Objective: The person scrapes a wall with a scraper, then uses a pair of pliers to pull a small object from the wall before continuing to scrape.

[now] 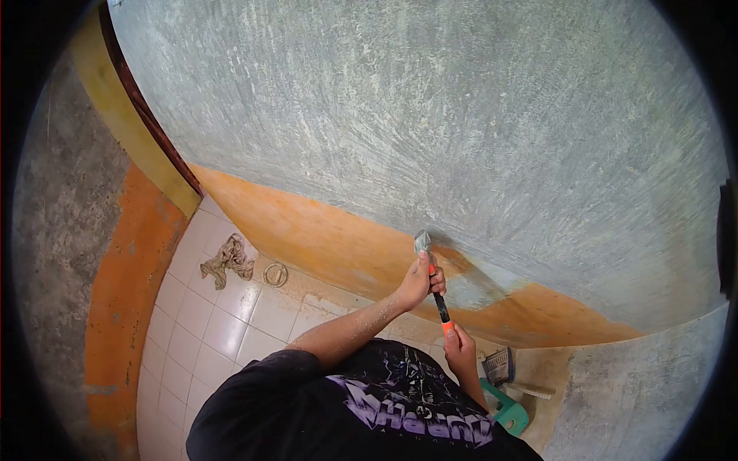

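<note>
Both hands hold a long-handled scraper [440, 306] with a black and orange handle and a grey head. My left hand [417, 283] is closed round the upper handle, just below the head. Lower down, my right hand [460, 348] grips the orange end. The head is against or very near the wall [369, 138], around the border between its grey upper part and the orange band [307, 227]; exact contact cannot be made out. Right of the head, a patch of the orange band shows pale grey. Light dust speckles my left forearm.
A crumpled cloth [228, 261] and a ring-shaped roll [275, 274] lie on the white tiled floor [204, 330]. Dust lines the wall's foot. Beside my right arm are a green plastic stool [513, 417], a dark tray-like object [500, 366] and a pale brush-like object [534, 391].
</note>
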A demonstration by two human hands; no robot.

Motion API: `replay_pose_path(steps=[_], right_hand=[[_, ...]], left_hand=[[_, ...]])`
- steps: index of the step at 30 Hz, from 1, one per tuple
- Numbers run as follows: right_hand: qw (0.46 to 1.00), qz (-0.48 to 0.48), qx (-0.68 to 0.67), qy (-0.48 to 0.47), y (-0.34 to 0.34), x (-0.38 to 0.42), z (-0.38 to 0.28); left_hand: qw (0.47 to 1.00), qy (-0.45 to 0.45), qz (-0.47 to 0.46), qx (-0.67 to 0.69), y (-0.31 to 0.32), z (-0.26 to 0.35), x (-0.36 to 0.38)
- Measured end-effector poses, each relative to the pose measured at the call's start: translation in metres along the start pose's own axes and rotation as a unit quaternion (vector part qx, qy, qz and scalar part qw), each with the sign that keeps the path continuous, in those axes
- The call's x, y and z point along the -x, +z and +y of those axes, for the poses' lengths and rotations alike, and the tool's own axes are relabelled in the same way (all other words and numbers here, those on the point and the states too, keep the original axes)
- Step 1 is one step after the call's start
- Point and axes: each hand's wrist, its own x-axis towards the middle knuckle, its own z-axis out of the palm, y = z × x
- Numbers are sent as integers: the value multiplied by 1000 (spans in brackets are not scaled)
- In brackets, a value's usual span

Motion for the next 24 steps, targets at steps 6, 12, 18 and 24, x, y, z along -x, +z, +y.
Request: replay_pose_path(steps=[6,12,18,24], right_hand=[[1000,2,0,-1,8,-2,-10],[1000,4,19,-11,12,-1,-11],[1000,7,20,5,13,-5,-8],[995,-3,83,-54,28,-24,-18]], left_hand=[[1000,14,7,-4,-7,0,-3],[999,19,35,-4,-4,2,-1],[999,29,26,-15,-7,6,0],[996,55,75,-10,-20,28,4]])
